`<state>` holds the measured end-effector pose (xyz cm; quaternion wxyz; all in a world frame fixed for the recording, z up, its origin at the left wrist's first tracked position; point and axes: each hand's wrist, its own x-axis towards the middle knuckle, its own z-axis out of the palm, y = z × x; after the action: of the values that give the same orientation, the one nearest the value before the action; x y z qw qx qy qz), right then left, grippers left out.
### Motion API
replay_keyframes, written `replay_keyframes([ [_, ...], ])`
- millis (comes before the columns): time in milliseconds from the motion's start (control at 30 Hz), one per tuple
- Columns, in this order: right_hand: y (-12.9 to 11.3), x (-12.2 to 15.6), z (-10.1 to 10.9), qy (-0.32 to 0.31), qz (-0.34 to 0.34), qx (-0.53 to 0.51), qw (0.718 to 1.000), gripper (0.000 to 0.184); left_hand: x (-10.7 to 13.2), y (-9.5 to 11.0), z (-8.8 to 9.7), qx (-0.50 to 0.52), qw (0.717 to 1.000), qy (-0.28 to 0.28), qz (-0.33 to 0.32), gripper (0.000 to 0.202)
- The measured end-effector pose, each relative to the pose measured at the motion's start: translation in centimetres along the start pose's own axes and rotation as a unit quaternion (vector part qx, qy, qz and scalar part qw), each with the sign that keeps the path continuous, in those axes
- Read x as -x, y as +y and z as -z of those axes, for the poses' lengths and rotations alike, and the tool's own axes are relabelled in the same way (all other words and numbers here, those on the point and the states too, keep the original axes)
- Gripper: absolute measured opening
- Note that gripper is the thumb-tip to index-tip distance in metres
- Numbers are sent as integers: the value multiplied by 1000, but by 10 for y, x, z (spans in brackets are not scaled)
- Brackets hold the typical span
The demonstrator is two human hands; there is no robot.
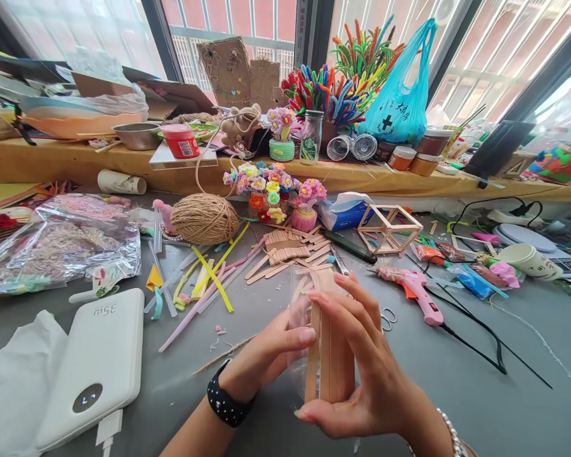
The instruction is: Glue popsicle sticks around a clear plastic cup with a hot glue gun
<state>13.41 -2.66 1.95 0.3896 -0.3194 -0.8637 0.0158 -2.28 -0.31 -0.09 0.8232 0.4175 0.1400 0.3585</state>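
Note:
A bundle of wooden craft sticks stands upright between my hands, with a clear plastic bag along its left side. My left hand grips the bagged side, thumb over the front edge and its other fingers partly hidden behind. From the right, my right hand clasps the bundle, fingertips at the top and thumb at the bottom. Just beyond lies a pile of loose craft sticks. A pink glue gun rests to the right, and scissors lie partly behind my right hand.
A white power bank lies at the left front. Behind it are plastic strips and a twine ball. A wooden stick frame stands at the back right. The glue gun's black cable crosses the right side.

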Motion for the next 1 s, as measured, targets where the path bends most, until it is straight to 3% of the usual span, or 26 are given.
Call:
replay_keyframes([
  [200, -1, -2, 3, -6, -11, -6, 1000, 85, -1, 0, -3, -4, 1000, 21, 6, 57],
  [467, 1, -3, 4, -30, 7, 2, 1000, 89, -5, 4, -9, -35, 998, 56, -23, 55],
  [1000, -5, -3, 4, -21, -34, -52, 998, 75, -5, -3, -9, -10, 998, 55, -35, 55],
])
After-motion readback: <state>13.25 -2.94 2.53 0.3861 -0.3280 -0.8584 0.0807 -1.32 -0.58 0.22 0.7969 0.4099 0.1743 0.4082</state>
